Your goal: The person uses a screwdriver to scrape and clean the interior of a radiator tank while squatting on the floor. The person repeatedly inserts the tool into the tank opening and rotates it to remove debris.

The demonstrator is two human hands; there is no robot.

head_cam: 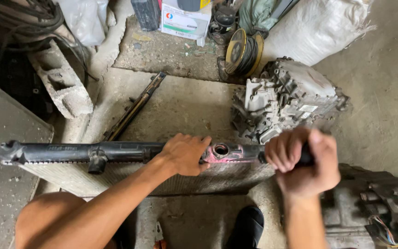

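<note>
A car radiator (70, 173) stands on edge across the floor in front of me, its long black plastic top tank (65, 151) uppermost. A round filler opening with pink stains (221, 150) sits near the tank's right part. My left hand (184, 153) is closed over the tank just left of that opening. My right hand (302, 163) is a tight fist around the tank's right end, hiding it. A black hose stub (97, 163) juts from the tank at the left.
A grey metal gearbox casing (284, 99) lies just beyond the radiator. Another engine part with wires (378, 212) sits at the right. A concrete block (63, 85), a long metal bar (134, 107), a cable reel (241, 51), a white sack (316, 27), a box (185, 18), my shoe (247, 226).
</note>
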